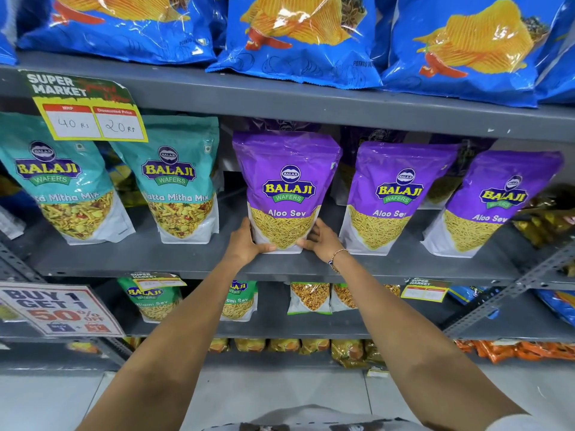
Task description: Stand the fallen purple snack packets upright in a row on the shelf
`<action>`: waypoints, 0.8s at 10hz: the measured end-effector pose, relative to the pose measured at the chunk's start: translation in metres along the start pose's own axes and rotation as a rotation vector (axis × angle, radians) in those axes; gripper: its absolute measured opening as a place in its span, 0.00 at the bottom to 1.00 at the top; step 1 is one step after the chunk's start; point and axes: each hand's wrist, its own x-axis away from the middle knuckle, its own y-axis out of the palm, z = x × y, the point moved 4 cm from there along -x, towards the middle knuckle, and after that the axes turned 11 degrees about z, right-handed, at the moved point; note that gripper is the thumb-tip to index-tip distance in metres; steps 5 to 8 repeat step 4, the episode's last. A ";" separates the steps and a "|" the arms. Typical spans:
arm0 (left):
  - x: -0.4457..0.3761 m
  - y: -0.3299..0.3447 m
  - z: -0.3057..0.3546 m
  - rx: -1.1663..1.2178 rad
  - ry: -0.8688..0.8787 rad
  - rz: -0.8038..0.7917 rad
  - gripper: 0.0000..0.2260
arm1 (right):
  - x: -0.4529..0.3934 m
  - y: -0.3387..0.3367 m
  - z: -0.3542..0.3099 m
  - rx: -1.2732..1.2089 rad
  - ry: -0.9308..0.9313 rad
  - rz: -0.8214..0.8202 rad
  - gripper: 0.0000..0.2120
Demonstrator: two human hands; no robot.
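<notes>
Three purple Aloo Sev packets stand upright in a row on the grey middle shelf [186, 259]. The leftmost purple packet [284, 181] is held at its base from both sides: my left hand [245, 244] grips its lower left corner and my right hand [322, 241] grips its lower right corner. The middle purple packet [395, 194] and the right purple packet [497, 200] stand free to the right. More purple packets [280, 124] show dimly behind the front row.
Two teal Khatta Mitha Mix packets [179, 178] stand left of the purple ones. Blue chip bags [298, 38] fill the shelf above. A yellow price tag [90, 112] hangs at the left. Green packets [149, 298] sit on the shelf below.
</notes>
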 end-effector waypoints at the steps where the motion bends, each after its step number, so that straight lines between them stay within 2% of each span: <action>1: 0.002 -0.001 0.001 -0.001 -0.004 -0.009 0.39 | 0.002 0.000 -0.002 0.013 0.009 -0.010 0.28; 3: 0.013 -0.003 0.000 0.016 0.000 0.016 0.41 | 0.011 -0.004 -0.002 0.043 0.059 -0.034 0.33; 4: 0.019 0.001 0.006 0.137 0.080 0.082 0.45 | 0.015 -0.010 0.000 0.123 0.008 0.068 0.35; 8: 0.019 0.001 0.006 0.137 0.080 0.082 0.45 | 0.015 -0.010 0.000 0.123 0.008 0.068 0.35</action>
